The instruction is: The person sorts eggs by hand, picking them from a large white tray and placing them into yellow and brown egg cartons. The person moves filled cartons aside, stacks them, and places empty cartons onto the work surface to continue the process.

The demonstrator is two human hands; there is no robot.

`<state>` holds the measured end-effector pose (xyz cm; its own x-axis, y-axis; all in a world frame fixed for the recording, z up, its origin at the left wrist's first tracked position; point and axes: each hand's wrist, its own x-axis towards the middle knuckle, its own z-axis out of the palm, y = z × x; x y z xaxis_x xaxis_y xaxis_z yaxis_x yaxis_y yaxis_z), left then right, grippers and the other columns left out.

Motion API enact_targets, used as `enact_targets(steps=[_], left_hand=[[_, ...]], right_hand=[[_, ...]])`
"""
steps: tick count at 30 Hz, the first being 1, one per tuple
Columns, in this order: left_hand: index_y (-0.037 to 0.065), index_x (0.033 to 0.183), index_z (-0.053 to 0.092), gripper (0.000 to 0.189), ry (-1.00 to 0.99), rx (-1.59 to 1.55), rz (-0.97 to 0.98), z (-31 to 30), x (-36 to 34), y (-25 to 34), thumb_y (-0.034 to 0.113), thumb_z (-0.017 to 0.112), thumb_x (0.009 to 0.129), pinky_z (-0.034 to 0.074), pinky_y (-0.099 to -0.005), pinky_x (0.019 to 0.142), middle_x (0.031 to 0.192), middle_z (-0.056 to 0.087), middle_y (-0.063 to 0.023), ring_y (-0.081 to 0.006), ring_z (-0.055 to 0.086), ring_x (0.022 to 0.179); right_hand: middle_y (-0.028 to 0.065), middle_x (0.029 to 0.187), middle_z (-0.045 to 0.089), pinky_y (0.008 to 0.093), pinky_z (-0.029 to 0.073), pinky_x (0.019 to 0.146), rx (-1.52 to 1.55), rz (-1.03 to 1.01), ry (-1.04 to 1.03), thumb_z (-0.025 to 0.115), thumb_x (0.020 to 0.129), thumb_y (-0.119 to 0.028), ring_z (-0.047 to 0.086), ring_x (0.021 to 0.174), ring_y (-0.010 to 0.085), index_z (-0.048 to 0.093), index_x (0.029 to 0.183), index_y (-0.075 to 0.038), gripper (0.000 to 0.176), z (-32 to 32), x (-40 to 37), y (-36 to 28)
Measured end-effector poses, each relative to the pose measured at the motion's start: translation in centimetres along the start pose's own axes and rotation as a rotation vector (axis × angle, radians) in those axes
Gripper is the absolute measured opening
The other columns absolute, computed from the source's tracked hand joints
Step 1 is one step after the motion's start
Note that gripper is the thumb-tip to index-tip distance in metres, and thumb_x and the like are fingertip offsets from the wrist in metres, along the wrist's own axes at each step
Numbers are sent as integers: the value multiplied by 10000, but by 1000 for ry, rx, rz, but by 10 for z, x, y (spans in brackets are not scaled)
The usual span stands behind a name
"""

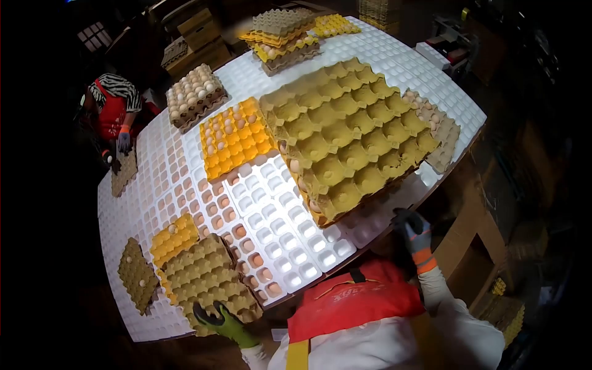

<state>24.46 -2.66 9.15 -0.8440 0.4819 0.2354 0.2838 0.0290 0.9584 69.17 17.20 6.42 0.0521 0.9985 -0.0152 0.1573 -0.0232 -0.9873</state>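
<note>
My left hand [227,325], in a green glove with dark fingertips, is at the near edge of a grey-brown egg tray [209,277]. Its fingers are spread apart against that tray. Beside the table's front edge is my right hand [414,234], in a grey and orange glove, its dark fingers stretched out and holding nothing I can see. Closest to this hand is a large olive-coloured egg tray [354,139] on a stack, with eggs peeking out under its left side. Next to the stack lies an orange tray [237,135] partly filled with eggs.
The white table [271,222] has egg-shaped hollows, several holding brown eggs. Further back stand a full egg stack [196,92] and mixed trays [280,37]. A person [114,111] in a red apron works at the far left. A cardboard box [472,240] stands at right.
</note>
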Motion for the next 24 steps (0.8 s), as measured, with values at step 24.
enact_targets(steps=[24], left_hand=[[76,1604,295,980,-280,7,18,-27,69,26,367,837,840,373,-366,1140,1515,465,-69,-185,557,1231]], right_hand=[[123,1083,620,343,514,882,-36,-439,-735,828,740,-52,617,1012,235,652,1060,-14,368,167,11,-180]])
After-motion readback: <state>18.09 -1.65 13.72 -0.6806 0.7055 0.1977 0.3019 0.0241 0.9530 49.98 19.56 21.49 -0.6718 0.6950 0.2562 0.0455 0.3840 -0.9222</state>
